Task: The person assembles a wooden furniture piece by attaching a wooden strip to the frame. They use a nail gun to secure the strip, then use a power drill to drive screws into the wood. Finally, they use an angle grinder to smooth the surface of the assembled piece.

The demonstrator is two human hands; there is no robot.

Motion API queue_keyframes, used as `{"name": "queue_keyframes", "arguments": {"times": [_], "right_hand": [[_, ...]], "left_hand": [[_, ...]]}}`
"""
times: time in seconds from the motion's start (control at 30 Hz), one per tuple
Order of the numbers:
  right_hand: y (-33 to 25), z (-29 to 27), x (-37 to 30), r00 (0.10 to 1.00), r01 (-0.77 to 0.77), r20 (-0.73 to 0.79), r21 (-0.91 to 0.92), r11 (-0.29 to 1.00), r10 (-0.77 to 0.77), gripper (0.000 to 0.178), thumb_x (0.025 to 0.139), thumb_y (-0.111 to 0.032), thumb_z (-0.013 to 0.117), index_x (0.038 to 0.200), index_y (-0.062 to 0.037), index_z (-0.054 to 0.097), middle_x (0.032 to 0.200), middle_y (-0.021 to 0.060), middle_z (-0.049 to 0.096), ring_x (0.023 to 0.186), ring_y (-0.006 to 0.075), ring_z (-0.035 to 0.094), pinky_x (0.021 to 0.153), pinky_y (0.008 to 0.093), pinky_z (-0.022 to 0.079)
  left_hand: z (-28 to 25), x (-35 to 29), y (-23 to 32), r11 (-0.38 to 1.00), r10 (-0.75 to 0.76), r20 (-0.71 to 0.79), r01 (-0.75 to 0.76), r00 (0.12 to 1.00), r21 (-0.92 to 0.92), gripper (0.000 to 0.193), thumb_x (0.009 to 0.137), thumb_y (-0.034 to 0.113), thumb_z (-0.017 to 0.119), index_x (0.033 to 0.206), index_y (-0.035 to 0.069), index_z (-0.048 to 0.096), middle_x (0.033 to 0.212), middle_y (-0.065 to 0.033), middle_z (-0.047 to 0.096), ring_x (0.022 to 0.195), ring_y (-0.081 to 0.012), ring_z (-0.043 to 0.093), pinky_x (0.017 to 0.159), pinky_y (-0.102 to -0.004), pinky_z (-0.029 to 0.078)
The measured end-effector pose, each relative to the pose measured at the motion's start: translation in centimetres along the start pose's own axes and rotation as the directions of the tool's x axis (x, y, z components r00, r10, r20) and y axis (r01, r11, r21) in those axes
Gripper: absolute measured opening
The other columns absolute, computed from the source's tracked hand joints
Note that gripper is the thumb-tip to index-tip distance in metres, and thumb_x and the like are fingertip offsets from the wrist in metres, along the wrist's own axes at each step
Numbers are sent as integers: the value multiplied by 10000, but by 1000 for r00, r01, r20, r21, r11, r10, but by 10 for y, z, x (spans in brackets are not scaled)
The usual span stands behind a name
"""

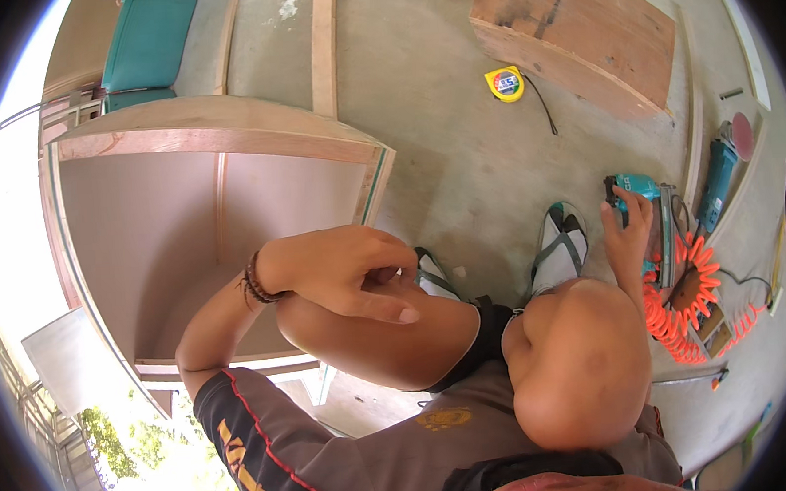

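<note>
I am crouched on a concrete floor. My left hand (346, 275) rests above my left knee, fingers loosely curled with the thumb out; I cannot tell whether anything small lies in it. A beaded bracelet (254, 281) circles that wrist. My right hand (628, 233) reaches past my right knee and grips the handle of a teal nail gun (654, 218) lying on the floor. An orange coiled air hose (681, 306) runs from the tool. An open plywood cabinet box (222, 214) lies just left of my left hand.
A yellow tape measure (504, 83) lies on the floor ahead. A plywood panel box (578, 36) sits at the far right, a teal power tool (718, 175) beside it. Wood strips (323, 45) lean behind the cabinet. My sandalled feet (557, 246) are below.
</note>
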State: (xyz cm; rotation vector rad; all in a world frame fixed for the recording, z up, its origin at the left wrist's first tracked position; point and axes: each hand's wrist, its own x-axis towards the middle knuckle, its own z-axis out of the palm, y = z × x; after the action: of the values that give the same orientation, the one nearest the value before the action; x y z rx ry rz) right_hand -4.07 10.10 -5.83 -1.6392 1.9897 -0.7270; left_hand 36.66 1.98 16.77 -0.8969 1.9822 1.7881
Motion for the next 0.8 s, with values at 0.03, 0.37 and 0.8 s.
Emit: {"name": "queue_keyframes", "arguments": {"times": [0.03,0.37,0.8], "right_hand": [[-4,1,5,1000,2,2,25,1000,-3,340,886,-162,741,1210,-79,680,1207,170,567,1168,345,525,1020,458,415],[15,-39,23,976,20,-216,-9,1000,-21,252,857,-151,755,1075,-33,712,1028,166,663,974,330,646,865,427,511],[171,-225,-80,545,-791,-568,-105,603,616,228,888,-242,633,1018,-87,738,957,210,736,900,378,720,776,492,559]], "left_hand": [[1,1,2,999,47,-35,-47,998,15,492,895,464,714,847,-15,615,761,-155,596,696,-329,603,635,-404,468],[-30,22,10,994,-100,58,102,993,-30,489,791,480,774,768,10,641,636,-162,563,566,-349,567,549,-406,455],[-8,23,61,947,-315,9,315,949,-53,526,905,460,705,1088,-27,625,1025,-161,640,935,-233,558,836,-369,461]]}}
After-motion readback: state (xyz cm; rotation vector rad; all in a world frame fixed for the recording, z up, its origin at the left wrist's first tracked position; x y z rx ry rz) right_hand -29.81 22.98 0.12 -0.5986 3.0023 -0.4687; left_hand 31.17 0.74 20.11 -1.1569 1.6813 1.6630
